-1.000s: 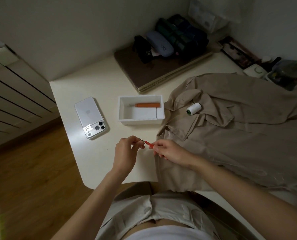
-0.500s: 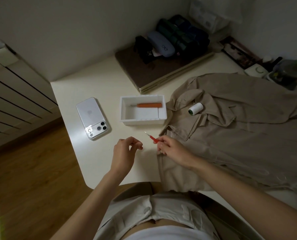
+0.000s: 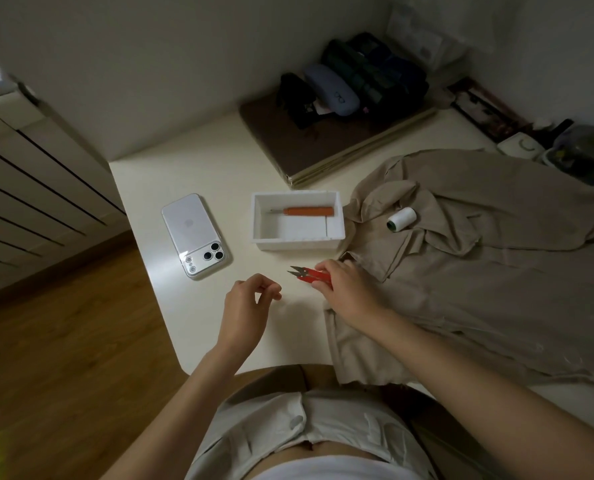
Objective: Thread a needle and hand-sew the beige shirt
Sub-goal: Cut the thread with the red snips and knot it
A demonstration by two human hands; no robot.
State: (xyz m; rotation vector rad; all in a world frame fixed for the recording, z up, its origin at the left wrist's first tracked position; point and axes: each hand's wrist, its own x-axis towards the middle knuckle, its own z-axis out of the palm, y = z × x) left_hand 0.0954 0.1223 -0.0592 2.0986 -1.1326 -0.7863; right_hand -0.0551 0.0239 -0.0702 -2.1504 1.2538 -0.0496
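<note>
The beige shirt [image 3: 489, 278] lies spread over the right half of the white table [image 3: 191, 174]. A white thread spool [image 3: 402, 219] rests on its collar. My right hand [image 3: 347, 292] grips red thread snips [image 3: 309, 274] at the shirt's left edge, blades pointing left and slightly apart. My left hand [image 3: 250, 303] hovers over the table's front edge, thumb and forefinger pinched together; whether thread or a needle sits between them is too fine to see.
A white tray [image 3: 297, 239] holds an orange-handled seam ripper [image 3: 304, 211]. A white phone [image 3: 194, 235] lies face down to its left. A brown board [image 3: 288, 143] with cases and dark items sits at the back; clutter fills the far right corner.
My hands have drawn apart. The right hand carried the red snips up and right toward the shirt's edge; the left hand stayed near the table's front.
</note>
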